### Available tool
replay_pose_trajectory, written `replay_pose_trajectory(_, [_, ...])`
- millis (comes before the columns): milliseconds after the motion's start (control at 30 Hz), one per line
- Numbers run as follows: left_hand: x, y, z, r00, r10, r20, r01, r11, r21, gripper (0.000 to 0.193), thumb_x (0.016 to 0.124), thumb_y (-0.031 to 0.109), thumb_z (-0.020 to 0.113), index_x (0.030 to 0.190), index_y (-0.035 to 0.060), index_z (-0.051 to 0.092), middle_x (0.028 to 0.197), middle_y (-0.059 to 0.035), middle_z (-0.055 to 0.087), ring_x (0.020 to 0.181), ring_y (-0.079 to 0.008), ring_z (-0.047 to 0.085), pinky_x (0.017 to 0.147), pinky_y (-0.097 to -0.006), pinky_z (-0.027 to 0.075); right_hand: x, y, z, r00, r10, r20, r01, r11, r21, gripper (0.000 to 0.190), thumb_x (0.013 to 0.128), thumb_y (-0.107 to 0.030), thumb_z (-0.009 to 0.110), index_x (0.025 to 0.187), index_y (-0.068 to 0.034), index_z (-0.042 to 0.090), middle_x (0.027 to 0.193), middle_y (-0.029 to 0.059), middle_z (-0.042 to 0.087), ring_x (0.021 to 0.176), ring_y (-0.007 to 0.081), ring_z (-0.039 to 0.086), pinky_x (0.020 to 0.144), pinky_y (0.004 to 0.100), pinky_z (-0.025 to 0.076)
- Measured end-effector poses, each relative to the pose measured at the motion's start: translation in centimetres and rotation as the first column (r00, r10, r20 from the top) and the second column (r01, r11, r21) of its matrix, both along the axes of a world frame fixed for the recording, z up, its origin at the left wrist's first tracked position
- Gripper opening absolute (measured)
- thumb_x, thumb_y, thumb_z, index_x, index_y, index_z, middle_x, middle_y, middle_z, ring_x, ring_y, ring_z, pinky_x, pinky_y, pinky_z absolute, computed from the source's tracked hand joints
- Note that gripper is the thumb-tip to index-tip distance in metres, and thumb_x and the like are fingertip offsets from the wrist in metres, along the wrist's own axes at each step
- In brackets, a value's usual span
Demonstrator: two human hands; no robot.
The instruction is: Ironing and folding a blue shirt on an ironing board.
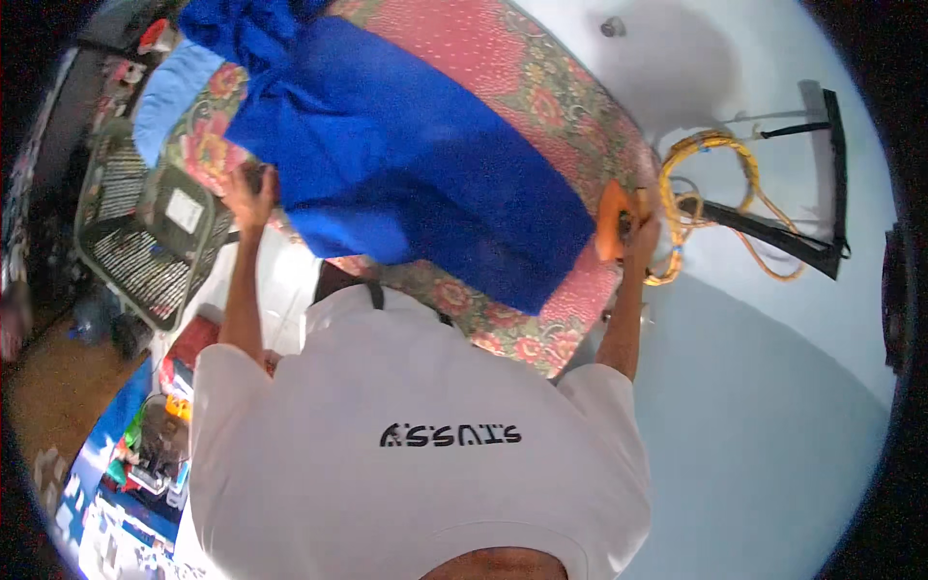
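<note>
A blue cloth garment [435,167] lies spread over a floral padded cover [478,43], bunched into folds at its far left. At its right end, my right hand [641,235] grips a clothes iron with an orange body [613,217]. The iron appears tilted, beside the garment's right edge. My left hand [249,196] is at the cover's left edge, close to the garment's near-left corner. A small dark shape shows between its thumb and fingers; I cannot tell whether it is a held object or shadow.
Left of the cover stands a grey-green plastic basket [156,239] with slatted sides. A light blue cloth [174,94] lies behind it. At the right, a coiled yellow cord [678,206] hangs by a black bracket [834,188] along the pale wall. Mixed items [156,442] lie at lower left.
</note>
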State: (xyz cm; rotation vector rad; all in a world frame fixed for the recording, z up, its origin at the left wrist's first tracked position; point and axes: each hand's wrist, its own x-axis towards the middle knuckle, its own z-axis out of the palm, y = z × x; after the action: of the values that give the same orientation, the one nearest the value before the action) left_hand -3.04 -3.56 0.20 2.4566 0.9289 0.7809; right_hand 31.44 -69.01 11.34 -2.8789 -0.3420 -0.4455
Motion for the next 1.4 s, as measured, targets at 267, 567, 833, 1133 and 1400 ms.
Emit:
replay_pose_trajectory(267, [7.6, -1.4, 7.1, 0.916, -0.402, 0.0, 0.398, 0.906, 0.143, 0.025, 0.085, 0.002, 0.056, 0.109, 0.0077, 0.061, 0.113, -0.0141, 0.058, 0.104, -0.0353, 0.054, 0.089, -0.0444, 0.044, -17.5, 25.3, -0.6, 0.603, 0.707, -0.368, -0.585, 0.706, 0.398, 0.065, 0.071, -0.049, 0.078, 0.12, -0.009, 0.06, 0.126, 0.0182, 0.049, 0.116, 0.0367, 0.043, 0.098, 0.047, 0.037])
replay_pose_trajectory(567, [16.3, 3.7, 7.5, 0.668, -0.631, -0.395, 0.728, 0.664, 0.171, 0.023, 0.091, 0.024, 0.054, 0.107, 0.0135, 0.065, 0.114, -0.0058, 0.062, 0.113, -0.0303, 0.053, 0.1, -0.043, 0.039, -22.2, 27.8, 6.3, 0.328, 0.652, -0.684, -0.287, 0.758, 0.585, 0.052, 0.091, -0.032, 0.061, 0.126, 0.005, 0.051, 0.131, 0.0281, 0.05, 0.124, 0.0393, 0.047, 0.107, 0.0422, 0.035])
replay_pose_trajectory(833, [20.9, 6.5, 7.9, 0.403, -0.609, -0.683, 0.797, 0.601, -0.066, 0.042, 0.099, 0.049, 0.03, 0.132, 0.037, 0.054, 0.113, -0.009, 0.065, 0.113, -0.0324, 0.053, 0.107, -0.0523, 0.026, -15.5, 19.0, 12.4, 0.84, 0.164, -0.517, 0.074, 0.909, 0.409, 0.034, 0.087, -0.022, 0.066, 0.112, -0.002, 0.055, 0.104, 0.021, 0.063, 0.098, 0.0355, 0.06, 0.084, 0.0422, 0.046])
replay_pose_trajectory(1133, [23.6, 5.1, 8.1, 0.735, -0.589, -0.336, 0.669, 0.713, 0.212, 0.052, 0.087, 0.051, 0.06, 0.119, 0.0104, 0.058, 0.115, -0.0121, 0.059, 0.113, -0.0306, 0.052, 0.099, -0.0473, 0.035, -16.4, 10.3, -1.4, 0.951, -0.144, -0.274, 0.201, 0.96, 0.193, 0.036, 0.088, -0.039, 0.064, 0.098, -0.004, 0.066, 0.093, 0.0194, 0.066, 0.089, 0.0379, 0.061, 0.08, 0.0471, 0.047])
replay_pose_trajectory(1400, [18.8, -7.5, 7.0, 0.636, -0.738, -0.225, 0.758, 0.652, 0.004, 0.071, 0.087, 0.054, 0.059, 0.136, 0.0059, 0.044, 0.139, -0.0233, 0.038, 0.128, -0.04, 0.034, 0.107, -0.0512, 0.027, -13.3, 9.2, -6.5, 0.662, -0.604, -0.445, 0.576, 0.789, -0.215, 0.061, 0.08, -0.065, 0.059, 0.091, -0.007, 0.069, 0.086, 0.0206, 0.068, 0.085, 0.038, 0.065, 0.079, 0.0473, 0.048])
